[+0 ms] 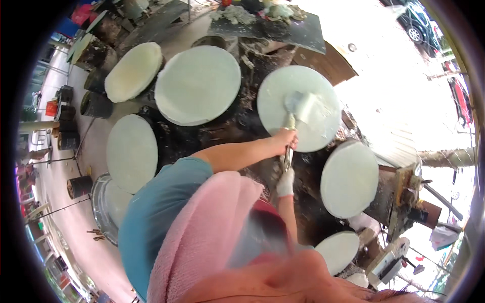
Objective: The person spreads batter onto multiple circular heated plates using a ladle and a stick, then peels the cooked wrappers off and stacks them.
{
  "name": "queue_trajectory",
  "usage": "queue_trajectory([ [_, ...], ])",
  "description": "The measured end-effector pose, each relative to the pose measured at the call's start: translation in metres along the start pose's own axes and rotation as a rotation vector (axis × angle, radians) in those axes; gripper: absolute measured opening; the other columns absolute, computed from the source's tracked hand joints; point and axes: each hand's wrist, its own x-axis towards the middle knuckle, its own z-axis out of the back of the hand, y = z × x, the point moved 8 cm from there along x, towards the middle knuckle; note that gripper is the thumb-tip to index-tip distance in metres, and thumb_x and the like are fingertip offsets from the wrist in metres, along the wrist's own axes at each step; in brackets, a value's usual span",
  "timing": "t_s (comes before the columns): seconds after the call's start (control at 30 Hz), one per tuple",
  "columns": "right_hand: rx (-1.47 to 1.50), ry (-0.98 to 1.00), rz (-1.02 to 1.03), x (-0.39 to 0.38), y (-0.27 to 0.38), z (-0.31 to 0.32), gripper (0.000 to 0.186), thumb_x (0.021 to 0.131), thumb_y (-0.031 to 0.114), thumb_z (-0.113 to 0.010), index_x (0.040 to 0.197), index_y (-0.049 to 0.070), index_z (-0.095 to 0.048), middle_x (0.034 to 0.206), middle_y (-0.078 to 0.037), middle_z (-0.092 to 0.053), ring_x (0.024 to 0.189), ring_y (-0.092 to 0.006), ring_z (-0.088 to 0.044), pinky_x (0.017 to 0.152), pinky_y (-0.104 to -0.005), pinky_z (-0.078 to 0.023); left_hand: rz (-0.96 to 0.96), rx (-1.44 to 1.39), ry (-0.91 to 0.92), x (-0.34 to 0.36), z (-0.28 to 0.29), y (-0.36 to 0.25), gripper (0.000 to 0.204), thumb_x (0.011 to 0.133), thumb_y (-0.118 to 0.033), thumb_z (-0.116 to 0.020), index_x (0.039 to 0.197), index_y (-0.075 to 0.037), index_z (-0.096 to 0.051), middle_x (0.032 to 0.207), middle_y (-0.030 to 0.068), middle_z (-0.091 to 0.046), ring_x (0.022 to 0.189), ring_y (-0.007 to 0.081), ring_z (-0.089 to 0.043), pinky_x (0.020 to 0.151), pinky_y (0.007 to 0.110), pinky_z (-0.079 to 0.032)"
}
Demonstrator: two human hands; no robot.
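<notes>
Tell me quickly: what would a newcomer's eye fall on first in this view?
Probably the large pale discs arrayed around the person, the broadest-looking one at upper centre-left. Next, just right of centre, the left hand and white-gloved right hand on a long-handled tool, its head over another pale disc with a whitish patch. The pink cloth beside a blue sleeve fills much of the lower foreground.

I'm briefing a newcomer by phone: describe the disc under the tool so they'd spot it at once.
Start at the dark board along the top, then drop below its right end to the pale disc beyond the left hand. Unlike the other discs, it has the tool's head over it.
</notes>
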Motion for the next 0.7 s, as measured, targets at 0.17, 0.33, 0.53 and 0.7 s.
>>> queue_trajectory([
  [0.17, -0.219, 0.099, 0.081, -0.017, 0.089, 0.010, 0.027, 0.087, 0.026, -0.061, 0.109, 0.011, -0.063, 0.055, 0.006, -0.045, 0.038, -0.0050, -0.035, 0.034, -0.0207, -0.026, -0.263, -0.003, 0.536, -0.079, -0.005, -0.081, 0.018, 0.097, -0.017, -0.041, 0.099, -0.001, -0.050, 0.057, -0.0040, -0.040, 0.040, 0.0060, -0.041, 0.033, 0.019, -0.028],
  [0.33, -0.401, -0.113, 0.339, 0.067, 0.105, 0.097, 0.025, 0.086, 0.024, -0.064, 0.110, 0.016, -0.063, 0.059, 0.009, -0.041, 0.043, -0.0009, -0.034, 0.037, -0.0174, -0.026, -0.199, 0.006, 0.580, -0.157, -0.007, -0.073, 0.028, 0.101, -0.026, -0.034, 0.100, -0.001, -0.048, 0.052, -0.0056, -0.036, 0.028, 0.0038, -0.030, 0.029, 0.019, -0.024],
  [0.53, -0.961, 0.451, 0.389, -0.020, 0.059, 0.014, 0.038, 0.088, 0.011, -0.061, 0.123, -0.003, -0.054, 0.111, -0.006, -0.060, 0.096, -0.0121, -0.055, 0.085, -0.0228, -0.043, -0.196, -0.145, 0.654, -0.228, 0.032, -0.080, 0.027, 0.096, -0.024, -0.042, 0.103, 0.001, -0.052, 0.054, -0.0065, -0.040, 0.031, 0.0039, -0.034, 0.035, 0.022, -0.029],
  [0.7, -1.118, 0.495, 0.451, -0.057, 0.005, -0.023, 0.042, 0.086, 0.011, -0.064, 0.123, -0.003, -0.053, 0.119, -0.008, -0.058, 0.104, -0.0121, -0.054, 0.090, -0.0241, -0.042, -0.423, -0.148, 0.499, -0.312, 0.119, -0.076, 0.032, 0.099, -0.025, -0.036, 0.102, 0.000, -0.055, 0.053, -0.0068, -0.035, 0.031, 0.0039, -0.031, 0.036, 0.025, -0.027],
])
